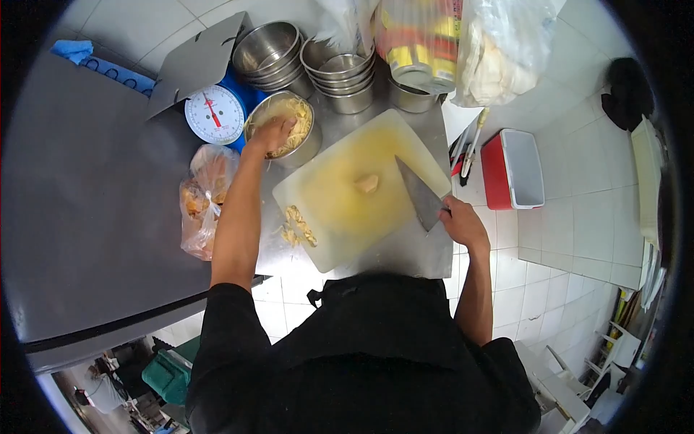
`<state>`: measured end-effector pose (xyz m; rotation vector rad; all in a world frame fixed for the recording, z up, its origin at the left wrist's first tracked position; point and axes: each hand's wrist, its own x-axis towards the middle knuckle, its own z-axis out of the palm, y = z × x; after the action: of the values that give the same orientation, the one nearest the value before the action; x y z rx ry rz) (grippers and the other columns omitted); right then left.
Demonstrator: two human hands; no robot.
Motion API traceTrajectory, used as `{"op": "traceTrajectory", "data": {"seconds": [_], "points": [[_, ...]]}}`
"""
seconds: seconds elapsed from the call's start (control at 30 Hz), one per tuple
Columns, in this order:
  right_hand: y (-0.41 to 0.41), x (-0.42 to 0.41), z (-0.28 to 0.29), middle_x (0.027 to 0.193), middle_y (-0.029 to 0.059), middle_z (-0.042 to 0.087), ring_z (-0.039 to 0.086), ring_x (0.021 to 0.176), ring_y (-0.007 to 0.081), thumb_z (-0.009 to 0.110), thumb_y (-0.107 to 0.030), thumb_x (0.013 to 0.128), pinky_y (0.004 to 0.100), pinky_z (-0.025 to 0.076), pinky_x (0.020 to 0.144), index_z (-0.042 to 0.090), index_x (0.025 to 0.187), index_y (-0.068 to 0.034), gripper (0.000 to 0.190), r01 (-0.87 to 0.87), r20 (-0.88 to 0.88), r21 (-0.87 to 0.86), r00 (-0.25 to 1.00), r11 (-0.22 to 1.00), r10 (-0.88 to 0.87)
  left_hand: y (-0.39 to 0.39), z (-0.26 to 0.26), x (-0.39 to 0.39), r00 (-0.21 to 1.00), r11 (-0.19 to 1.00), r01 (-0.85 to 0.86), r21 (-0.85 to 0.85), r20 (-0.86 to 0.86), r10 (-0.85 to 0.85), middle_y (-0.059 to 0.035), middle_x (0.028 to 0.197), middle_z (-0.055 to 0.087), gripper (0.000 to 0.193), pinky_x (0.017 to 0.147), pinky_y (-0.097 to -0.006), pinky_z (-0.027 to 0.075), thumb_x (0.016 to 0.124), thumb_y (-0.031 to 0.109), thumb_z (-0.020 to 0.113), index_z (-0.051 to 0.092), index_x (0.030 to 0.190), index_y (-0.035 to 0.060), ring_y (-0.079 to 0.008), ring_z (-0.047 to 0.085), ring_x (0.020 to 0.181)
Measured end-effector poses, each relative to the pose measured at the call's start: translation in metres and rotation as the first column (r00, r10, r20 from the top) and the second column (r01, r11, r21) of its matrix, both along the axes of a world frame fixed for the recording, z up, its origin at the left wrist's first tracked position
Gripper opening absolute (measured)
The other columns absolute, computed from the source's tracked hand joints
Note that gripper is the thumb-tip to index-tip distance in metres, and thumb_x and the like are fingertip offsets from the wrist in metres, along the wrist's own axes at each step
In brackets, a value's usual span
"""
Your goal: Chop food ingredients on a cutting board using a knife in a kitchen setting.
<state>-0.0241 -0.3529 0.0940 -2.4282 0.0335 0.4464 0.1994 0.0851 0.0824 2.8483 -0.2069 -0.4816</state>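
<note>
My left hand (276, 134) is over a round stainless steel container (303, 154), its fingers at the pale shredded food (301, 122) inside. Whether the fingers grip any of it cannot be told. In my right hand (465, 225) is the handle of a wide-bladed chef's knife (418, 195), its blade over the right part of a white cutting board (331, 252). The board is stained yellow in the middle. One small pale chunk of food (367, 183) lies near its centre. Several thin, yellowish trimmings (297, 225) are at its left edge.
A dial scale (215, 115) stands left of the container. Stacked steel containers (341, 81) are behind, with filled plastic bags (499, 65) hanging at right. A tied bag of food (203, 200) lies by my left forearm. A red cooler box (509, 168) is beyond the table's right edge.
</note>
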Motion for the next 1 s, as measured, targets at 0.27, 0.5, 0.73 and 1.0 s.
{"op": "traceTrajectory", "data": {"seconds": [0.27, 0.5, 0.73, 1.0], "points": [[-0.001, 0.009, -0.001, 0.098, 0.0278, 0.065, 0.062, 0.096, 0.0456, 0.059, -0.018, 0.089, 0.0515, 0.048, 0.083, 0.058, 0.101, 0.003, 0.024, -0.004, -0.041, -0.044, 0.999, 0.999, 0.002, 0.003, 0.052, 0.022, 0.996, 0.933, -0.085, -0.35, -0.057, 0.069, -0.0134, 0.13, 0.06, 0.053, 0.101, -0.0421, 0.045, 0.1, 0.045, 0.041, 0.06, 0.124, 0.0022, -0.0286, 0.059, 0.116], [0.006, 0.012, 0.001, 0.096, 0.0294, 0.064, 0.061, 0.094, 0.0469, 0.057, -0.016, 0.09, 0.0531, 0.047, 0.082, 0.056, 0.099, 0.003, 0.021, -0.014, -0.03, -0.075, 0.999, 0.997, 0.011, 0.017, 0.038, 0.03, 0.641, 0.126, -0.763, -0.633, -0.72, 0.266, -0.0244, 0.115, 0.065, 0.05, 0.091, -0.0457, 0.053, 0.103, 0.035, 0.035, 0.059, 0.116, -0.0074, -0.0345, 0.064, 0.106], [0.008, 0.009, 0.002, 0.096, 0.0283, 0.066, 0.063, 0.095, 0.0454, 0.058, -0.014, 0.088, 0.0492, 0.048, 0.083, 0.059, 0.104, 0.003, 0.023, -0.005, -0.014, -0.053, 1.0, 0.999, 0.004, 0.026, 0.005, 0.037, 0.529, -0.101, -0.829, -0.55, -0.83, 0.179, -0.0272, 0.124, 0.061, 0.052, 0.097, -0.044, 0.051, 0.104, 0.037, 0.035, 0.054, 0.124, -0.0077, -0.0357, 0.062, 0.112], [0.005, 0.008, 0.002, 0.098, 0.0285, 0.064, 0.061, 0.096, 0.0459, 0.057, -0.017, 0.09, 0.0534, 0.046, 0.083, 0.058, 0.099, 0.003, 0.022, -0.012, -0.01, -0.066, 1.0, 0.998, 0.012, -0.02, 0.049, 0.021, 0.895, 0.881, -0.118, -0.459, 0.335, 0.294, -0.0151, 0.077, 0.068, 0.035, 0.067, -0.0405, 0.05, 0.095, 0.033, 0.056, 0.068, 0.077, 0.0053, -0.0251, 0.068, 0.073]]}}
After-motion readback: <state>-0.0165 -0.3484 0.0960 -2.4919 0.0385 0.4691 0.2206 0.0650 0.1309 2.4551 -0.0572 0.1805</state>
